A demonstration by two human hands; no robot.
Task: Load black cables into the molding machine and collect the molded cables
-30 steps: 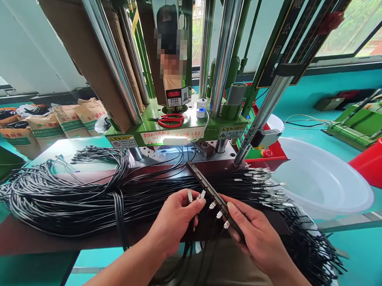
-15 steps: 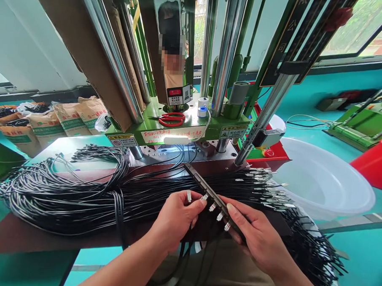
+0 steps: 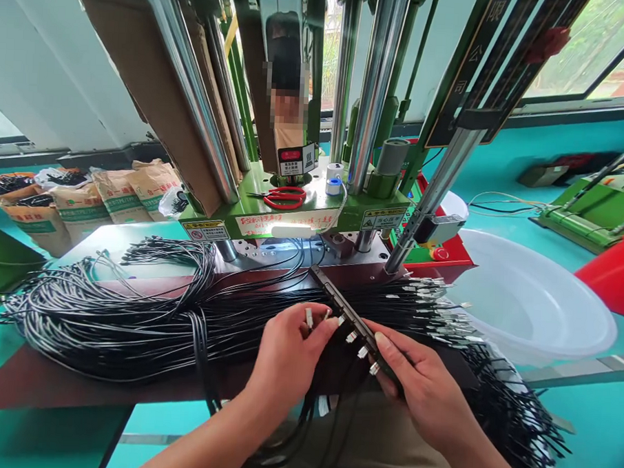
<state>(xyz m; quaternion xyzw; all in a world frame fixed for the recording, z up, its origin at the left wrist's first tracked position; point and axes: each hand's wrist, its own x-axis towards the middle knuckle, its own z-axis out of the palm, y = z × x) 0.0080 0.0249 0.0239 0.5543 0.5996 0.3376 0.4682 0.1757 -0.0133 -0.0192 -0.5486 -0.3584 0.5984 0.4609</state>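
From where I stand, I see a long dark bar (image 3: pixel 347 308) held up on a slant over the brown counter (image 3: pixel 52 381), with its far end pointing at the big green machine (image 3: pixel 245 207). The right hand (image 3: pixel 422 384) has its fingers wrapped around the near end of the bar. The left hand (image 3: pixel 289 347) is at the bar's left edge, with its fingers pinched close together. A second ago, the plug at the left thumb was a bit away from the bar. Now this shiny plug (image 3: pixel 341 321) is right at the edge, in line with three silver plugs (image 3: pixel 363 352) that stick out lower down. So the row looks one plug longer, but I can't tell if this one sits all the way in, because the thumb covers part of it. A spare plug (image 3: pixel 309 318) pokes up between the left fingers, and another small shiny bit shows next to it. Black wires (image 3: pixel 307 410) hang down under the hands. Behind them, a big bunch of wires (image 3: pixel 106 321) lies on the counter, and red-handled pliers (image 3: pixel 287 197) rest up on the machine.
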